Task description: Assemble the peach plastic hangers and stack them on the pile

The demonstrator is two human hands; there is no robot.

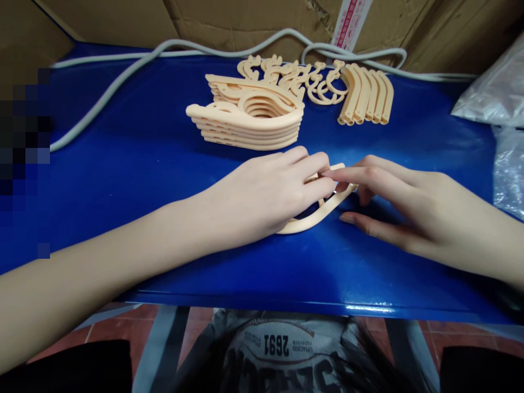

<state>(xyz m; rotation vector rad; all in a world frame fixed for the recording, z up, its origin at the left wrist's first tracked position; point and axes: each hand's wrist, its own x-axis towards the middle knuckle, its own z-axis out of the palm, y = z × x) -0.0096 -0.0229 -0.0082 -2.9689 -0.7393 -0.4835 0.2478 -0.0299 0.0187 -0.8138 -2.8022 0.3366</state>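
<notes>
My left hand (292, 183) lies over a cream plastic hanger piece (313, 219) and grips it, its palm and fingers hiding much of the piece. The curved lower edge of the piece shows below that hand, just above the blue table. From the right, my right hand (403, 202) reaches in, its index finger stretched to the piece beside my left fingertips. Its thumb stands apart, below the piece. Whatever lies under the right index fingertip is too hidden to make out.
Beyond my hands, a stack of cream hanger pieces (249, 128) lies on the blue table (123, 180). Several loose cream hooks (323, 90) and a row of curved hanger arms (370, 95) are behind. A white cable (102, 117), cardboard (245, 24) and plastic bags (497, 93) border the area.
</notes>
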